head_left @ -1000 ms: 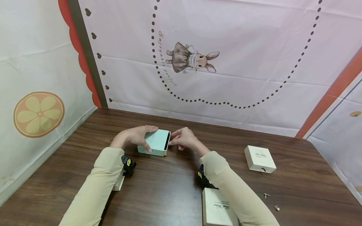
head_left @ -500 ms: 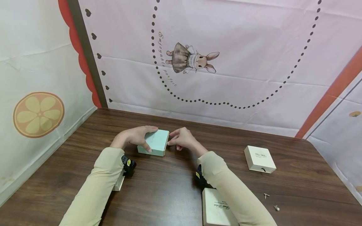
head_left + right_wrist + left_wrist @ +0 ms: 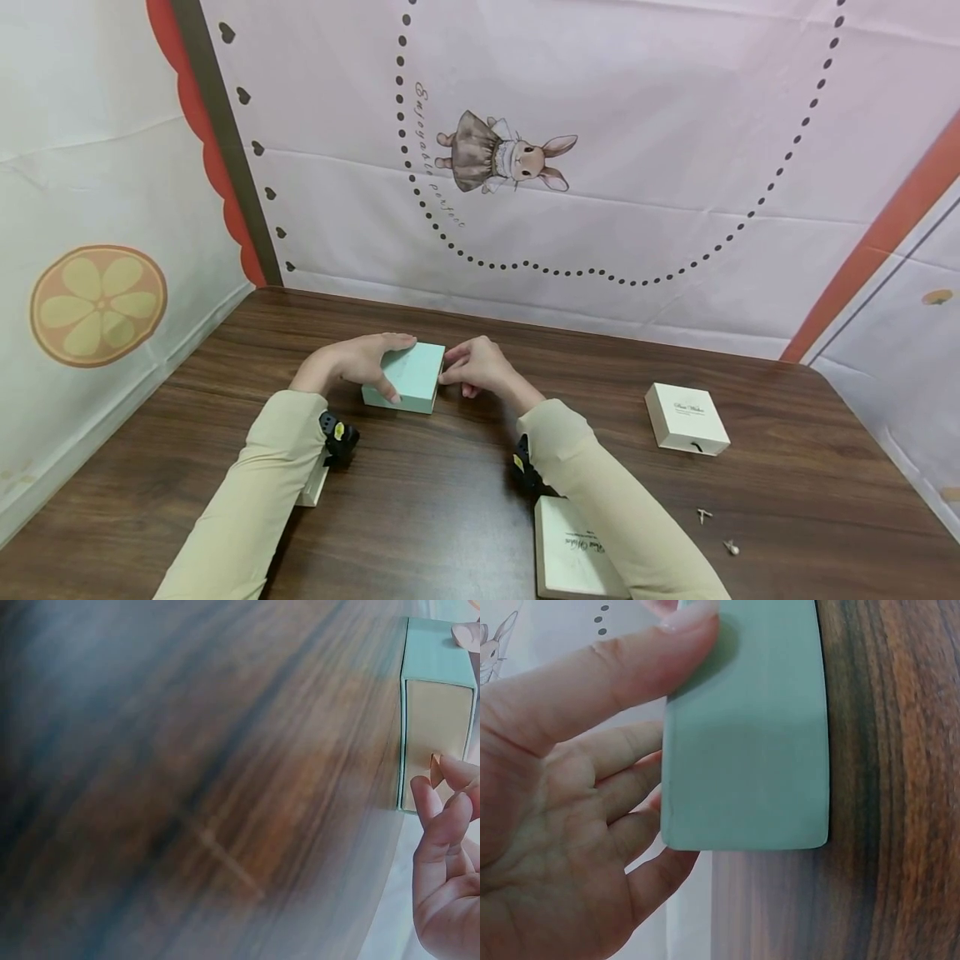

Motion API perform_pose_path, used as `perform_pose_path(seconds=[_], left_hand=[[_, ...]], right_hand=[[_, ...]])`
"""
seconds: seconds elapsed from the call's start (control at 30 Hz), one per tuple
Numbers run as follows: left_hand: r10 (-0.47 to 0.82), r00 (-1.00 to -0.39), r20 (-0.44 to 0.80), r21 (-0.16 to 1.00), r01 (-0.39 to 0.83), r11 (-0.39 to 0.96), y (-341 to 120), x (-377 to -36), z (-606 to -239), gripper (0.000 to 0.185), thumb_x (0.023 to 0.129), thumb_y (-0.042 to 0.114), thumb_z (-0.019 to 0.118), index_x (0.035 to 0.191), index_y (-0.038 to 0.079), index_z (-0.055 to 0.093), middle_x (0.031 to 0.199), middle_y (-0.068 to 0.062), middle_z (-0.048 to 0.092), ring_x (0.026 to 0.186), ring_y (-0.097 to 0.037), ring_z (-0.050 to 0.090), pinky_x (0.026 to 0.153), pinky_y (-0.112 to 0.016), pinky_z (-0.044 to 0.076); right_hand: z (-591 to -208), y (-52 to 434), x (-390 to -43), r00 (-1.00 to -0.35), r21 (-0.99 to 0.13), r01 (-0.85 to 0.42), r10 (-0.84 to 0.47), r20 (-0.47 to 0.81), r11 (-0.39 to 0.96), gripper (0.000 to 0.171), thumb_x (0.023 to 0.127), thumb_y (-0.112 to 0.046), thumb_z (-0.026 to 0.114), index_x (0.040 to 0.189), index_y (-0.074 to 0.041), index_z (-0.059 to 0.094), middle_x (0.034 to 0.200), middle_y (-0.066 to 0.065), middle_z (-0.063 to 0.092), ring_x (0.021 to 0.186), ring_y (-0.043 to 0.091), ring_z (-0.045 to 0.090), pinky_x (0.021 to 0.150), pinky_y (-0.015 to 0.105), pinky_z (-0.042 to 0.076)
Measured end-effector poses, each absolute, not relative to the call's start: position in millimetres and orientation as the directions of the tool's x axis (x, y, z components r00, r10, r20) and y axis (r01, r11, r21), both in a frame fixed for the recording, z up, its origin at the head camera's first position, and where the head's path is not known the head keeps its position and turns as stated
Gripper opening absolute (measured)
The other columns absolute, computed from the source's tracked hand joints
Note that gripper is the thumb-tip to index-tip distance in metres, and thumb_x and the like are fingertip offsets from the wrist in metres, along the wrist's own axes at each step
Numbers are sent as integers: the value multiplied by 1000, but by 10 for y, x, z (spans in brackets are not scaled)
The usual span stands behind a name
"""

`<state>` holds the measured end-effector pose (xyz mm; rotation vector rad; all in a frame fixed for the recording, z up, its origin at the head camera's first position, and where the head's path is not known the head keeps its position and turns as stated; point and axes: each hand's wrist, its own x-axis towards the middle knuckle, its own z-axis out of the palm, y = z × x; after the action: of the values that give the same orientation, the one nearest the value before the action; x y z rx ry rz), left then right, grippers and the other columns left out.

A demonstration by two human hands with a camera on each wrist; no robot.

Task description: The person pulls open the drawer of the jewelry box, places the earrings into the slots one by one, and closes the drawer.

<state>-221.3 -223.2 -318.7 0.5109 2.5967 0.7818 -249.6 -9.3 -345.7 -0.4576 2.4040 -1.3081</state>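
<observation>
From the head view I see a dark wooden surface (image 3: 450,500) against a pink rabbit-print backdrop, with a mint box (image 3: 405,377) lying at its middle; my left hand (image 3: 352,362) clasps the box from the left. My right hand (image 3: 480,371) touches its right end. The left wrist view shows the thumb (image 3: 622,667) across the box lid, and the right wrist view shows curled fingertips (image 3: 442,780) pinching a small tab on the beige drawer front (image 3: 435,742).

On my feed, a small white box (image 3: 687,418) sits at right of the brown wooden table (image 3: 450,492); another white box (image 3: 570,554) lies at the bottom edge — partly covered. Two tiny pieces (image 3: 716,532) lie lower right. A rabbit print (image 3: 504,157) decorates the backdrop.
</observation>
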Motion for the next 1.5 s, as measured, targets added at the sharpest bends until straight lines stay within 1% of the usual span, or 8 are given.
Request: perform_pose_path(seconds=[0.2, 0.43, 0.6, 0.77, 0.93, 1.07, 1.23, 1.5], left_hand=[[444, -862, -244, 585, 235, 776, -2233, -2216, -3183, 97, 66, 19, 81, 143, 3, 26, 148, -19, 19, 134, -37, 16, 104, -52, 23], [441, -858, -265, 594, 215, 775, -2223, -2211, -3195, 98, 66, 18, 81, 144, 4, 23, 150, -18, 13, 136, -37, 8, 105, -54, 16], [433, -861, -265, 564, 226, 794, -2172, -2196, -3180, 96, 67, 14, 80, 144, 5, 23, 151, -15, 10, 136, -37, 3, 105, -57, 15], [433, -864, -258, 546, 239, 803, -2050, -2163, -3109, 96, 68, 15, 79, 145, 8, 23, 152, -12, 7, 136, -37, -2, 104, -60, 12], [469, -858, -210, 551, 292, 782, -1801, -2192, -3044, 95, 68, 18, 79, 145, 9, 24, 151, -11, 11, 137, -35, 3, 105, -57, 12], [490, -849, -197, 568, 308, 763, -1579, -2232, -3026, 92, 72, 22, 77, 145, 12, 23, 151, -11, 16, 137, -33, 11, 105, -53, 20], [507, -843, -177, 594, 320, 738, -1272, -2296, -3020, 86, 75, 26, 74, 145, 16, 26, 147, -11, 26, 133, -32, 25, 103, -49, 28], [551, -823, -138, 644, 348, 681, -817, -2378, -3039, 79, 77, 26, 72, 143, 16, 31, 145, -7, 31, 133, -25, 28, 104, -44, 28]], right_hand=[[-3448, -97, -2502, -879, -846, -105, -446, -167, 523, 37, 76, -8, 73, 109, 1, 62, 70, 9, 67, 37, 8, 47, 42, 25, 47], [-3408, -17, -2487, -856, -847, -105, -480, -190, 522, 39, 76, -14, 74, 111, -1, 62, 77, 7, 69, 36, 8, 45, 41, 23, 45], [-3339, 132, -2485, -837, -872, -93, -512, -192, 480, 39, 77, -12, 72, 113, -1, 62, 84, 12, 69, 36, 8, 44, 40, 23, 41], [-3277, 331, -2511, -841, -872, -91, -506, -192, 481, 37, 79, -12, 71, 113, -1, 62, 87, 11, 69, 37, 8, 44, 41, 22, 41], [-3222, 609, -2527, -864, -862, -66, -461, -203, 503, 35, 79, -15, 71, 111, -3, 64, 89, 13, 69, 37, 8, 44, 43, 23, 42], [-3173, 832, -2524, -879, -853, -58, -432, -203, 519, 33, 79, -18, 71, 109, -5, 65, 93, 12, 68, 39, 9, 45, 45, 25, 44], [-3096, 1133, -2505, -897, -835, -56, -396, -199, 548, 34, 80, -21, 70, 110, -5, 65, 97, 11, 68, 40, 9, 45, 46, 26, 44], [-3026, 1583, -2455, -915, -802, -43, -345, -208, 596, 40, 81, -24, 69, 114, -2, 62, 100, 15, 67, 39, 9, 47, 46, 28, 44]])
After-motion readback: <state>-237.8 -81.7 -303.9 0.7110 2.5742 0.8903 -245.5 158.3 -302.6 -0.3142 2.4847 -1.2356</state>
